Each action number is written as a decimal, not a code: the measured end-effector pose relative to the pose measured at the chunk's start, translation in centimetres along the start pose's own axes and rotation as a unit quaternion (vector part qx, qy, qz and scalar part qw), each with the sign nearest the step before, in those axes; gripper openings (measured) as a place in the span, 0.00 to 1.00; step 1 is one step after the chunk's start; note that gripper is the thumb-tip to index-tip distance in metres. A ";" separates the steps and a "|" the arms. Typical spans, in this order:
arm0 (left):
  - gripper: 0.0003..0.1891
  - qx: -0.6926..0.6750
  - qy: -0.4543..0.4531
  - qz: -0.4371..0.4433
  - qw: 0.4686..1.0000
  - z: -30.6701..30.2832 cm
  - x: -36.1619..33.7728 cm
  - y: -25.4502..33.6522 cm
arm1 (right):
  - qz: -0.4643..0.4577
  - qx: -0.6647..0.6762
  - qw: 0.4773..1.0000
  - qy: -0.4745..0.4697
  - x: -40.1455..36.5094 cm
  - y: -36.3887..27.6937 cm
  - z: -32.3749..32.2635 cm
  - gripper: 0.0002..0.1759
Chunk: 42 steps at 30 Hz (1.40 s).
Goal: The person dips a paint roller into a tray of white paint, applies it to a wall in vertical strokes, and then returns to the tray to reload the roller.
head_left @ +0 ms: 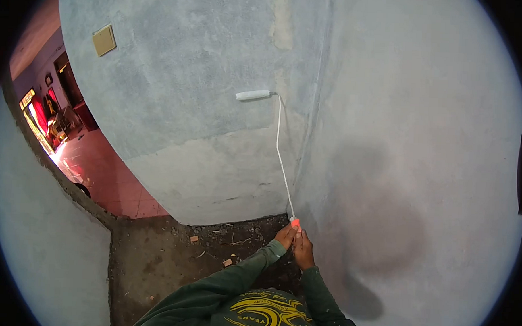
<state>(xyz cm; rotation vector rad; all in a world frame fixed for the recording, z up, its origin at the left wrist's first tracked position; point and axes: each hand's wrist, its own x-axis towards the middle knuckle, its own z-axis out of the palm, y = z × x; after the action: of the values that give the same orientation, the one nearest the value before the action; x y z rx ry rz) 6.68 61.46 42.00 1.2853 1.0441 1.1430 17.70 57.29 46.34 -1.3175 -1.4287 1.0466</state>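
Observation:
A paint roller with a white sleeve lies against the grey-blue wall ahead, near the corner. Its long, bent white rod runs down to an orange-red handle. Both of my hands are closed around that handle. My left hand grips from the left side, and my right hand holds on from the right, close beside it. The fingers partly cover the handle. Below the roller, the lower part of the wall looks paler, with a ragged border against the bluish area above.
A pale wall rises close on my right, with my shadow on it. A square switch plate sits on the wall ahead. Brick bits and debris lie on the rough floor. At left, a doorway shows a red-tiled floor.

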 end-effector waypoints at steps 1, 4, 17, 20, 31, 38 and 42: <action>0.20 -0.026 0.003 0.014 1.000 0.1 -0.2 -0.5 | -0.009 -0.010 1.000 0.002 -0.3 -0.5 -0.2 0.17; 0.21 -0.013 -0.013 -0.017 1.000 0.0 -0.5 -1.9 | -0.013 -0.022 1.000 0.008 -1.0 -0.3 -0.3 0.17; 0.24 0.092 -0.048 0.001 0.995 0.1 -5.7 0.0 | -0.080 -0.069 0.994 0.038 -4.5 0.2 -1.1 0.17; 0.23 0.117 -0.023 0.029 0.992 -1.0 -3.8 3.5 | -0.026 -0.027 0.999 -0.008 -2.6 -2.0 -0.8 0.19; 0.23 -0.024 -0.030 -0.104 0.994 -2.2 -2.9 2.9 | 0.011 -0.007 1.000 -0.015 -1.3 0.1 1.1 0.22; 0.23 0.059 -0.052 -0.068 0.995 -1.6 -5.0 -3.9 | 0.073 -0.048 0.996 -0.035 -4.2 3.3 0.5 0.25; 0.23 0.084 -0.069 -0.052 0.993 -1.5 -6.4 -1.4 | 0.055 -0.013 0.998 -0.025 -5.7 3.0 0.2 0.25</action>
<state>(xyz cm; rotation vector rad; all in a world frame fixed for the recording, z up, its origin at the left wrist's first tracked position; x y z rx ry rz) 4.26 55.42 40.26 1.4043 1.1091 0.8896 18.34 51.78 42.94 -1.4094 -1.4247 1.1446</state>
